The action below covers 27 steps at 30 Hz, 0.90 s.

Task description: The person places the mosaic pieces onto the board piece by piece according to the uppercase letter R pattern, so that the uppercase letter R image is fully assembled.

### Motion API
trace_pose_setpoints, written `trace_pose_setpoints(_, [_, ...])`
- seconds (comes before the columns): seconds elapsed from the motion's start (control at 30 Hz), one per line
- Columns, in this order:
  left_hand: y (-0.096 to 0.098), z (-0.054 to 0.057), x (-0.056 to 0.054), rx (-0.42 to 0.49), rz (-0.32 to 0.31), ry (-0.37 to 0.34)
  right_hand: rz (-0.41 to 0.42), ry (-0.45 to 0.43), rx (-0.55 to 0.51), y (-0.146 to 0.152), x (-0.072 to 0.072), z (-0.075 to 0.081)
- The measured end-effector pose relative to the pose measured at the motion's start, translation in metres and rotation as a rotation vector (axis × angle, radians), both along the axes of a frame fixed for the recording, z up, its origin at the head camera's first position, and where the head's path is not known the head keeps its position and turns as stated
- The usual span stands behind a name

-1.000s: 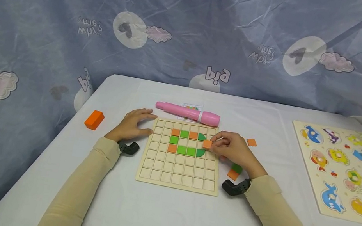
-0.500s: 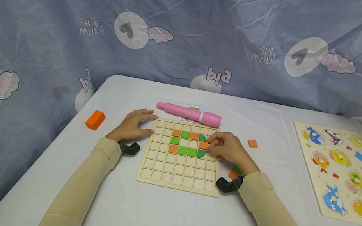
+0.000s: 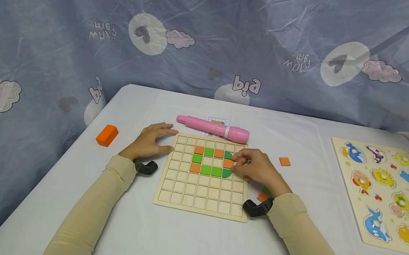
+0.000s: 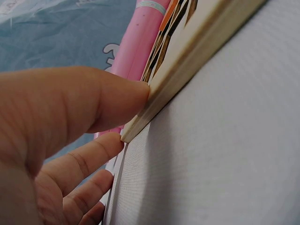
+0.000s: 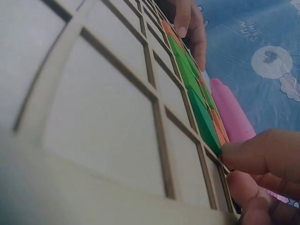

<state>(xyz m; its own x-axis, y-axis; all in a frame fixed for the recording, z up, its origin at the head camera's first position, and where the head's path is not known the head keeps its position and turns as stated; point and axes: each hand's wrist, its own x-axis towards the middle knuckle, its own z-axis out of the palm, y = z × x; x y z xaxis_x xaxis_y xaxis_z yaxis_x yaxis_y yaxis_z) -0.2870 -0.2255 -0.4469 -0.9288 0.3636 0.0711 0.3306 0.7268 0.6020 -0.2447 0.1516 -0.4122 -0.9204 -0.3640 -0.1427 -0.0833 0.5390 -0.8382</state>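
Note:
A pale wooden grid board (image 3: 200, 207) lies in the middle of the table, with several orange and green tiles set in a ring in its cells. My right hand (image 3: 256, 169) pinches an orange square tile (image 3: 227, 163) at the ring's right side, between two dark green rounded tiles. In the right wrist view, the thumb (image 5: 251, 154) is at that tile's edge, and the lower dark green tile (image 5: 202, 119) shows close by. My left hand (image 3: 149, 140) rests at the board's upper left edge. Its thumb (image 4: 117, 101) and index fingertip touch the rim, fingers fairly straight.
A pink pen-shaped stick (image 3: 205, 125) lies behind the board, over a printed grid card (image 3: 217, 120). An orange block (image 3: 107, 135) stands left. A loose orange tile (image 3: 284, 161) and a few tiles (image 3: 263, 196) lie right, before an animal puzzle board (image 3: 390, 197).
My right hand has moved slightly left and lowered the orange tile into the cell between the dark green tiles. The left hand stays in place.

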Motion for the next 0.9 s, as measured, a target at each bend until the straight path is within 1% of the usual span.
trace_pose_setpoints(0.17, [0.0,0.001,0.0,0.001,-0.006,0.004,0.004,-0.001,0.006,0.001,0.0,0.001])
trace_pose_setpoints(0.4, [0.0,0.0,0.0,-0.002,-0.008,0.014,0.014,-0.012,-0.052,0.011,0.001,0.002])
trace_pose_setpoints(0.67, [0.001,0.0,-0.001,-0.003,-0.009,0.015,0.056,0.022,-0.054,0.041,0.01,0.007])
trace_pose_setpoints(0.9, [0.0,-0.001,-0.001,-0.009,-0.004,0.009,0.111,0.028,-0.11,0.073,0.02,0.006])
